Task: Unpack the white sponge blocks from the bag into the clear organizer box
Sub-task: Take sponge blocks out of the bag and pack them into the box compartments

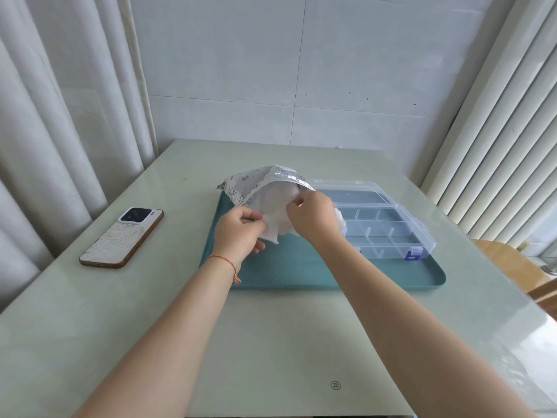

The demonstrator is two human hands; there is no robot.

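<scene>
Table [271,342]: pale green top, bare nearest the camera; forearms reach across it from the near edge.
Tray [289,276]: teal, mid-table; bag and box both sit on it.
Phone [122,236]: left of tray, well apart, face down. Not in play.
Left hand [239,233]: fingers curled, pinching the near-left lip of the bag mouth. Red string bracelet [224,260] on that wrist.
Right hand [313,217]: fingers curled at the right lip of the mouth, thumb and forefinger pinched. Bag edge or sponge underneath: cannot tell.
Bag [259,181]: silver foil, printed, lying on the far-left part of tray with mouth facing near, held apart between both hands.
Sponge blocks [275,206]: white mass visible inside the open mouth; single blocks not distinguishable. Possibly one white bit at the right side of right hand, unclear.
Organizer box [388,224]: clear, lid open toward far side, right half of tray, just beside the bag. Divided compartments look empty.
Step, by judgement: opening bag, first extraction; task barely begun.
Doing it well: keep left pinch fixed on the lip to hold the mouth wide; reach in with right only, take a block by its flat faces, light squeeze. Lift clear of foil edge, then short move right into a compartment.
Risk: foil is slippery and light, likely to drag along with the sponge if left pinch slackens.
</scene>
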